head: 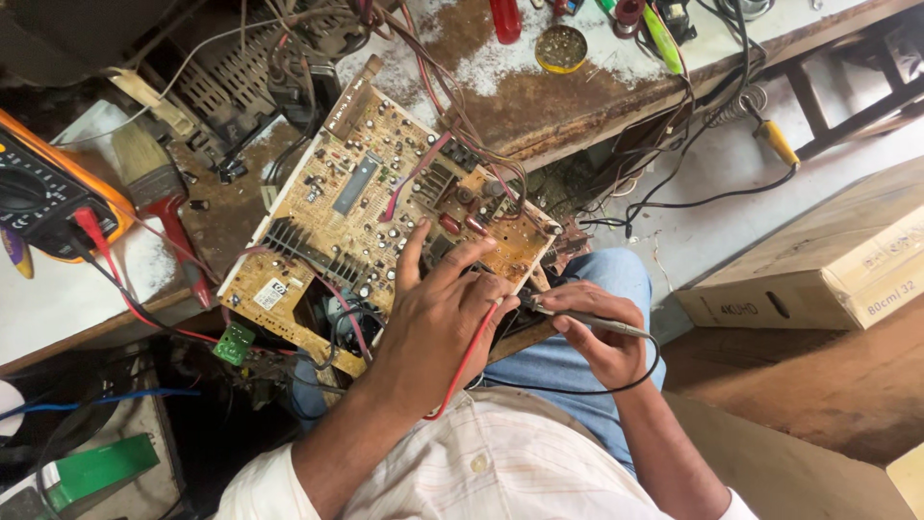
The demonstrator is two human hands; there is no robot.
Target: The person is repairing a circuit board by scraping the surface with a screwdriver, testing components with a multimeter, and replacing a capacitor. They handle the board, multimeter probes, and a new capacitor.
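A tan circuit board (366, 193) crowded with components rests tilted between the workbench edge and my lap. My left hand (438, 323) lies on its near edge with the fingers spread over the components, and a red test lead (469, 358) runs under the palm, held in that hand. My right hand (597, 332) grips a black test probe (587, 319) like a pen. Its tip points left at the board's near corner, close to my left fingers. The probe's black wire loops down under my right wrist.
An orange-cased multimeter (43, 197) with red leads sits at the left, and a paintbrush (154, 183) lies beside it. On the rusty bench (539, 106) are a round tin (561, 48), tangled wires and tools. A cardboard box (828, 255) stands on the floor at the right.
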